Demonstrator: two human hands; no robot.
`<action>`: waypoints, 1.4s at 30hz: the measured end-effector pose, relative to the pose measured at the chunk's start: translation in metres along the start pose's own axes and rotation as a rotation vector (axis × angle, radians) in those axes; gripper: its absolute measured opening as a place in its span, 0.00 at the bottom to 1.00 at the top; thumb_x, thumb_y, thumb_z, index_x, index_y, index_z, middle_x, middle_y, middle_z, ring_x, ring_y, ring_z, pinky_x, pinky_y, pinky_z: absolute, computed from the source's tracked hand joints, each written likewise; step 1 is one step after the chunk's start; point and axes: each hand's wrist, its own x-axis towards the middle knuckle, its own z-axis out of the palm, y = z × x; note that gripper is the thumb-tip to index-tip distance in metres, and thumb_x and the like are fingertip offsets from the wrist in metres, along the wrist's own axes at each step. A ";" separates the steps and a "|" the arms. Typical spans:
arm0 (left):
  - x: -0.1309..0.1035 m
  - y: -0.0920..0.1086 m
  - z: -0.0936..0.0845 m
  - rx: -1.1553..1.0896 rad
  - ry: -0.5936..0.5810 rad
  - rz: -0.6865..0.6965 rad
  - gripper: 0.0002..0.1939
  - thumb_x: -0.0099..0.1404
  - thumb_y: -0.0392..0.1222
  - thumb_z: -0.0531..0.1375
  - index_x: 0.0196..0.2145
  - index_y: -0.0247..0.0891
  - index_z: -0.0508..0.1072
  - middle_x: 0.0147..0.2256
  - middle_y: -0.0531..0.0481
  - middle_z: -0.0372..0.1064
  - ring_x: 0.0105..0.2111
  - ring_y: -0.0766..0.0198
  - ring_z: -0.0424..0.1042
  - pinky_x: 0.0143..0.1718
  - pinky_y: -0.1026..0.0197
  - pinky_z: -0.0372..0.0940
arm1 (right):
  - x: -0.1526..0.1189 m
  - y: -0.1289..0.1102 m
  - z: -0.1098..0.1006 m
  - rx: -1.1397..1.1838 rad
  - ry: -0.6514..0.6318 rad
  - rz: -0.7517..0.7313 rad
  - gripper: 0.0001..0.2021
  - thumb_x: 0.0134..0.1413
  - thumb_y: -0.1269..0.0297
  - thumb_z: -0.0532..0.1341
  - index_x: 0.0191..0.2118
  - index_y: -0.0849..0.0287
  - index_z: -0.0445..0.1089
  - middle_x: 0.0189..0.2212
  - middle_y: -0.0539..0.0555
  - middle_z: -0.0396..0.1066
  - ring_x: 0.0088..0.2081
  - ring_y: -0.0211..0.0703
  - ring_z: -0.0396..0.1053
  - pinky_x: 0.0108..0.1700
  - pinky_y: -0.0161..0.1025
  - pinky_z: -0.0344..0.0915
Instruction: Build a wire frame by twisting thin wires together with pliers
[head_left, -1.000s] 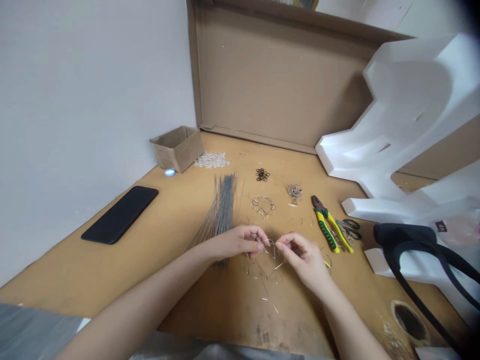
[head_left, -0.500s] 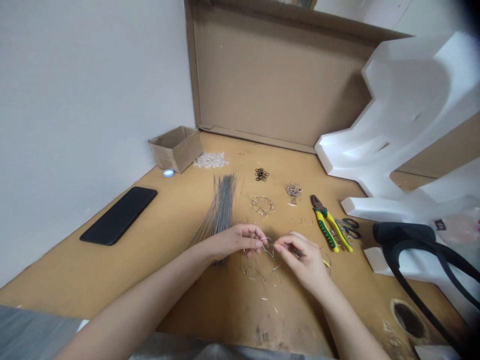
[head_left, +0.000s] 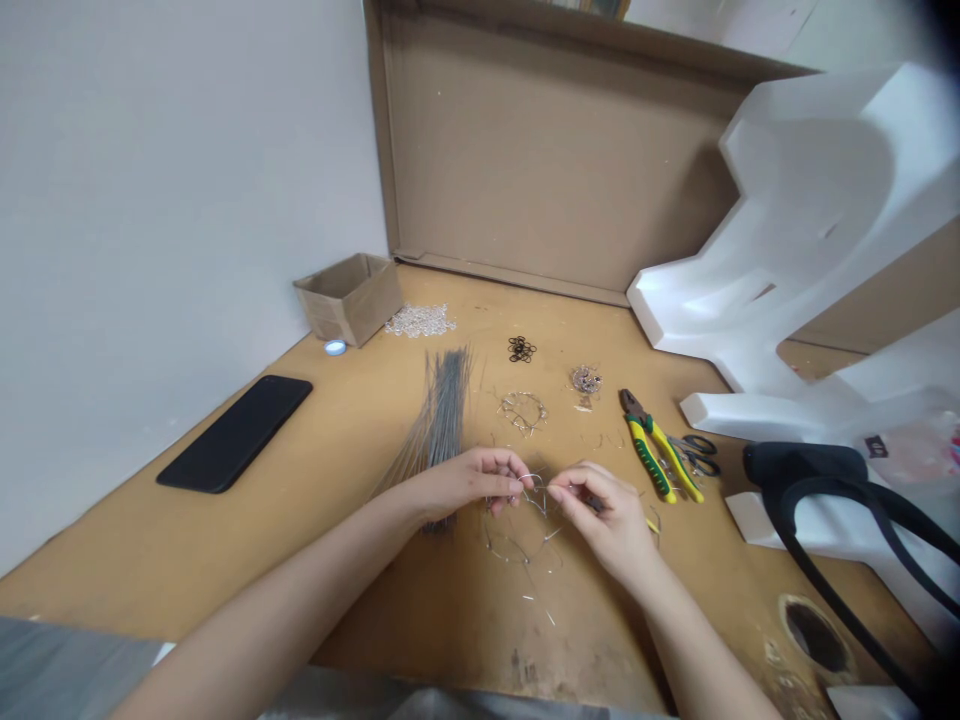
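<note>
Between finger and thumb, my left hand (head_left: 495,478) pinches a thin wire ring (head_left: 537,492). My right hand (head_left: 600,505) is closed on a fine wire end at the ring's right side. Bent wire pieces (head_left: 517,552) lie on the table just below the hands. Under my left wrist runs a bundle of straight grey wires (head_left: 448,400), its lower part hidden by my forearm. Beyond the hands rests a loop of twisted wire (head_left: 523,411). Pliers with yellow and green handles (head_left: 656,450) lie to the right of my right hand.
Scissors (head_left: 697,455) lie by the pliers. Farther back are black rings (head_left: 521,349), a small wire heap (head_left: 586,380) and a pile of clear rings (head_left: 421,320) beside a small cardboard box (head_left: 351,300). A phone (head_left: 236,433) lies left; white foam (head_left: 810,210) stands right.
My hands stay in nearly the same place, still holding the wire. The whole view has shifted very slightly.
</note>
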 end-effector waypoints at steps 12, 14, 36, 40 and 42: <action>0.004 -0.006 -0.004 -0.169 0.155 0.121 0.11 0.56 0.43 0.60 0.34 0.34 0.68 0.27 0.53 0.64 0.22 0.73 0.61 0.26 0.68 0.56 | 0.002 0.015 -0.010 0.690 -0.049 0.451 0.09 0.46 0.60 0.63 0.28 0.60 0.68 0.21 0.48 0.66 0.24 0.34 0.63 0.30 0.33 0.60; 0.005 -0.006 -0.005 -0.186 0.166 0.136 0.10 0.56 0.43 0.60 0.34 0.34 0.68 0.27 0.52 0.65 0.23 0.73 0.62 0.28 0.67 0.56 | 0.003 0.016 -0.009 0.834 -0.089 0.473 0.08 0.45 0.61 0.64 0.27 0.60 0.68 0.20 0.47 0.66 0.24 0.33 0.63 0.33 0.34 0.61; 0.003 -0.004 -0.001 -0.042 0.077 0.162 0.13 0.59 0.45 0.56 0.36 0.33 0.70 0.38 0.43 0.69 0.22 0.72 0.62 0.27 0.67 0.59 | 0.004 0.010 -0.016 1.054 -0.178 0.477 0.08 0.44 0.61 0.65 0.24 0.60 0.67 0.18 0.45 0.64 0.19 0.30 0.58 0.38 0.41 0.64; 0.003 -0.004 -0.001 -0.027 0.085 0.158 0.12 0.59 0.45 0.56 0.36 0.33 0.69 0.37 0.44 0.70 0.22 0.73 0.61 0.26 0.67 0.59 | 0.003 0.012 -0.017 1.027 -0.196 0.480 0.07 0.44 0.63 0.65 0.26 0.61 0.68 0.18 0.46 0.66 0.19 0.30 0.60 0.40 0.41 0.64; 0.002 -0.002 0.000 -0.021 0.094 0.153 0.12 0.59 0.44 0.56 0.36 0.33 0.69 0.37 0.44 0.70 0.22 0.73 0.61 0.27 0.66 0.59 | 0.003 0.014 -0.017 1.016 -0.216 0.480 0.06 0.46 0.64 0.64 0.26 0.61 0.68 0.18 0.46 0.66 0.20 0.31 0.61 0.39 0.40 0.64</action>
